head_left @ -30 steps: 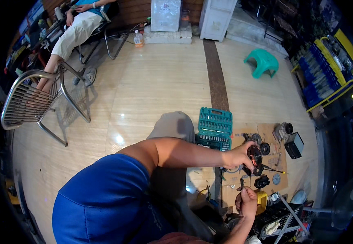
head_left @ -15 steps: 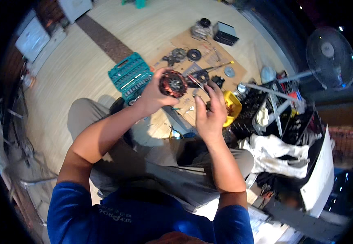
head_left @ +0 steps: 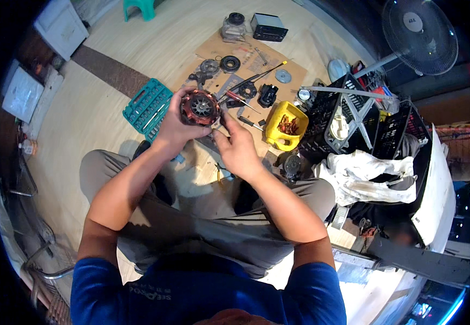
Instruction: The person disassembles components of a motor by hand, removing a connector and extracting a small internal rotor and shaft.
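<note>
My left hand is wrapped round the left side of an alternator stator. Copper windings ring the stator, and a finned metal piece shows in its middle. At its lower right edge, the thumb and fingers of my right hand close in a pinch on the rim. Whether some small piece is also between those fingertips is hidden. Just beyond the right hand, a red-handled screwdriver and a dark-handled screwdriver lie on the cardboard.
An open green socket set lies to the left. Dark machine parts sit on the cardboard. On the right are a yellow cut container of copper-coloured bits, black crates, white cloth and a fan. Pliers lie near my legs.
My right hand was apart from the stator with its fingers spread; it has moved left and now pinches its edge. My left hand still holds the stator. The whole view has shifted.
</note>
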A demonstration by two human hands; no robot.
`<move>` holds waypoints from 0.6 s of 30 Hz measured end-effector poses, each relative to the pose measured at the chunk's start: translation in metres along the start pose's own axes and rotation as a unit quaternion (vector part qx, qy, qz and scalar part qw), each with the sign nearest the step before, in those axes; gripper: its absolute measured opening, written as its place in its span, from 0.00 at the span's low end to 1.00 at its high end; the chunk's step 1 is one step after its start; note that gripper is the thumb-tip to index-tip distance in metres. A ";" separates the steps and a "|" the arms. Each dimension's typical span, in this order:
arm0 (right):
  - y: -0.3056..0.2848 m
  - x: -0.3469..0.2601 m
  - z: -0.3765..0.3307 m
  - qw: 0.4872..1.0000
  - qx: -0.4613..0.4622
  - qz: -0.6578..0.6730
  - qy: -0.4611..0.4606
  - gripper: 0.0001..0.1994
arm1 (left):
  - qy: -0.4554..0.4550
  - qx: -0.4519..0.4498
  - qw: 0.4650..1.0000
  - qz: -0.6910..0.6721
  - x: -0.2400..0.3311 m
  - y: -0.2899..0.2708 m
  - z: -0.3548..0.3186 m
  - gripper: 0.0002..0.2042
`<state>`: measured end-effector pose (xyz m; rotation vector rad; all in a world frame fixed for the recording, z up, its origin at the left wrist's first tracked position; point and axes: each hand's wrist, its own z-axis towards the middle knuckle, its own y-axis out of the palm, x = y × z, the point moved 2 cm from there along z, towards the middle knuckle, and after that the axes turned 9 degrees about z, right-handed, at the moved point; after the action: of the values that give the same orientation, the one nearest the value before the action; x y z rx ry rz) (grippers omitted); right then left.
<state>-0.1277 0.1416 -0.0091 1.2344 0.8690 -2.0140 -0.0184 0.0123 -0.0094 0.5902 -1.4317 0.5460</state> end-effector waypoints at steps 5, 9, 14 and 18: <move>0.006 -0.024 -0.003 0.994 -0.030 -0.041 0.098 0.14 | -0.038 -0.013 0.993 -0.108 0.011 0.001 0.000 0.46; 0.002 -0.033 -0.005 0.992 -0.048 -0.078 0.086 0.11 | -0.029 -0.008 0.997 -0.065 0.011 -0.003 0.001 0.46; -0.020 -0.034 0.008 0.997 -0.015 -0.036 0.064 0.07 | 0.007 -0.061 0.995 0.077 0.011 -0.018 0.002 0.47; -0.041 -0.031 0.020 0.995 0.041 -0.045 0.074 0.07 | -0.021 -0.133 0.990 -0.027 0.017 -0.019 -0.001 0.47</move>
<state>-0.1579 0.1555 0.0351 1.4295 0.9345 -2.0668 -0.0038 -0.0014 0.0064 0.4274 -1.4950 0.2935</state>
